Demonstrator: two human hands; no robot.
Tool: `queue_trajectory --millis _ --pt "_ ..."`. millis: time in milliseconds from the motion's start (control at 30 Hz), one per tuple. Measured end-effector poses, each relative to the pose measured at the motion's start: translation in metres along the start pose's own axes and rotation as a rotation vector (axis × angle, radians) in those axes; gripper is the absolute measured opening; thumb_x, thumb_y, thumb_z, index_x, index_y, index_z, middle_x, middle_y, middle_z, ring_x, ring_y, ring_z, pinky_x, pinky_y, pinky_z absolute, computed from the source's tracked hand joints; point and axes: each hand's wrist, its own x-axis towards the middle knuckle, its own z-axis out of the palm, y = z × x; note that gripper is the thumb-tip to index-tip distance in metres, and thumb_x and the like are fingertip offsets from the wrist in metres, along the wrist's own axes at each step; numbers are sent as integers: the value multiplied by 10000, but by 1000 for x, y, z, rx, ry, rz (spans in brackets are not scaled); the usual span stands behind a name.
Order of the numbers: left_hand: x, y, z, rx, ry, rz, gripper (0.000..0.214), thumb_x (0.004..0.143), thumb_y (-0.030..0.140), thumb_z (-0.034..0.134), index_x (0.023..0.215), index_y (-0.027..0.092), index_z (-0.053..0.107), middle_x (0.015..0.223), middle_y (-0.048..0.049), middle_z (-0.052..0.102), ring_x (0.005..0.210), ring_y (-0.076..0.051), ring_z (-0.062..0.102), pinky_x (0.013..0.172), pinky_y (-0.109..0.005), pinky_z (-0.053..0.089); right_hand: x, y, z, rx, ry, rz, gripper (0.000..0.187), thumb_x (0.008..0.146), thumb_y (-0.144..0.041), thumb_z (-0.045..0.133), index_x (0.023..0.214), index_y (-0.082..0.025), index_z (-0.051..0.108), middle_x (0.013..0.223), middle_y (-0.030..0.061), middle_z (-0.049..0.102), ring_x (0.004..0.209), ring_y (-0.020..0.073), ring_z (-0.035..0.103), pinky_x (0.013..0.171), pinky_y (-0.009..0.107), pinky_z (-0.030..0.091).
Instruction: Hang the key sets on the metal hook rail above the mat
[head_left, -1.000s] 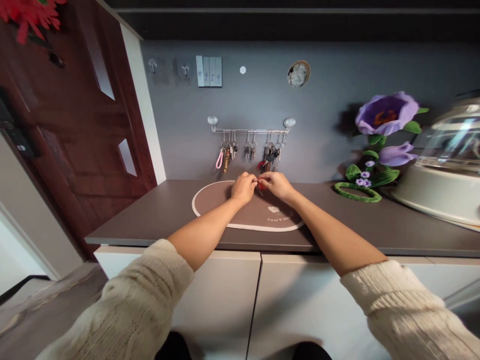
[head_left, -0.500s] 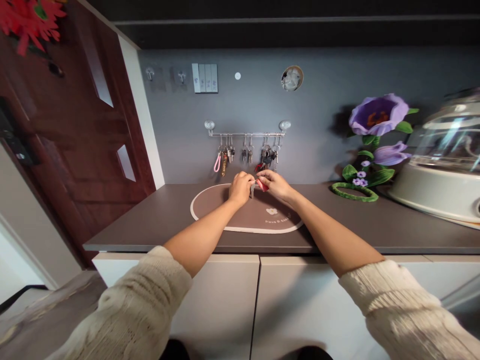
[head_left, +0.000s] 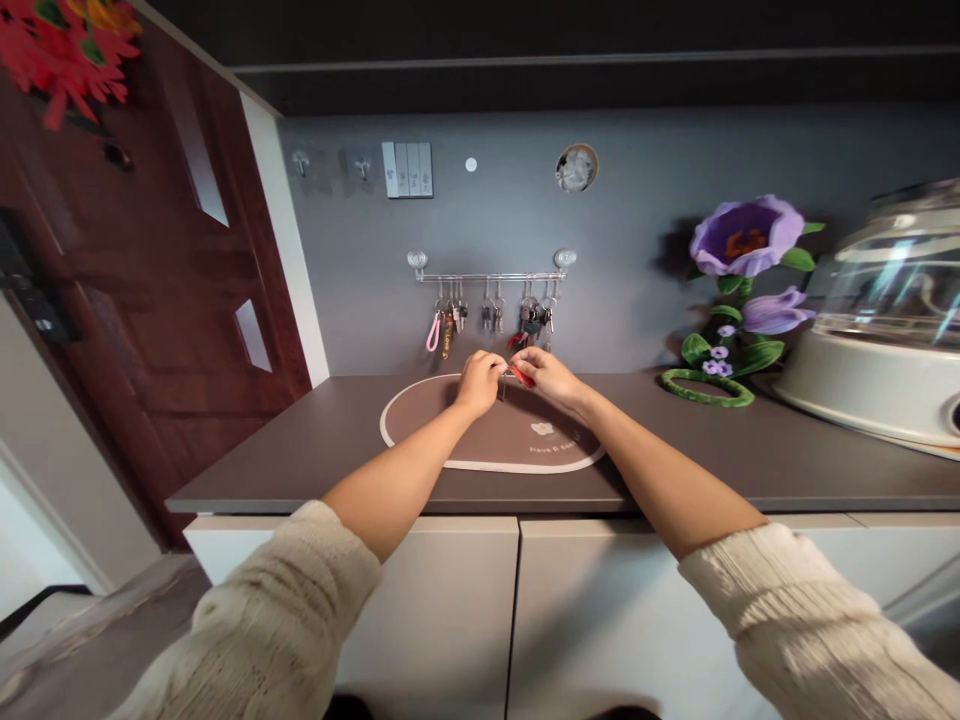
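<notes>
My left hand (head_left: 478, 382) and my right hand (head_left: 550, 377) meet above the brown mat, both closed in a pinch. A small metal key (head_left: 503, 388) hangs down by the fingertips of my left hand. Between my right thumb and fingers is a small red tag (head_left: 523, 377), partly covered by them. The join between key and tag is too small to make out. Just behind my hands, several key sets (head_left: 531, 318) hang from a clear hook rail (head_left: 491, 277) on the wall.
The oval mat (head_left: 420, 430) lies on the dark countertop (head_left: 262, 440). To the right stand a purple fabric flower (head_left: 746, 240) on a green ring base and a white appliance (head_left: 870, 370) with a clear dome. A reddish-brown door (head_left: 150, 300) is at left. A dark shelf (head_left: 600, 80) hangs overhead.
The key has turned and now looks narrower, edge-on. Both hands stay pinched close together, with only slight finger movement. The whole view has shifted slightly.
</notes>
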Motion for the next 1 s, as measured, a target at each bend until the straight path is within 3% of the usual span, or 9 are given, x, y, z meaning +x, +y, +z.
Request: queue_trajectory --millis 167,333,500,667,1000 --pt "0 1 0 -64 39 6 150 786 153 463 730 163 602 810 -32 575 802 -129 507 784 -248 400 -1 -2 0 66 3 10 173 775 -314 487 841 -155 506 650 -11 536 568 85 472 563 206 389" --pt "-1 1 2 -285 56 -121 125 783 193 484 758 144 596 799 -27 609 759 -114 527 727 -230 410 -4 -2 5 190 -58 29 210 771 -360 490 848 -165 478 592 -36 504 522 80 460 541 213 397" --pt "-2 1 6 -555 19 -213 130 781 238 492 791 141 578 772 -16 621 708 -99 541 701 -221 420 -5 -4 6 232 5 -50 197 688 -270 583 834 -164 505 740 -11 560 659 92 520 676 250 433" --pt "-2 -2 10 -766 33 -294 113 756 242 524 797 142 557 724 2 580 642 -76 502 614 -197 390 -5 -11 4 320 16 -41 182 636 -242 624 781 -156 556 772 1 589 729 110 543 769 281 420" --pt "-3 -3 16 -856 -23 -323 243 697 327 596 849 144 542 727 -2 580 592 -68 484 526 -182 336 -4 -4 3 444 31 -50 275 596 -379 675 679 -144 559 661 -7 569 632 104 514 702 280 408"
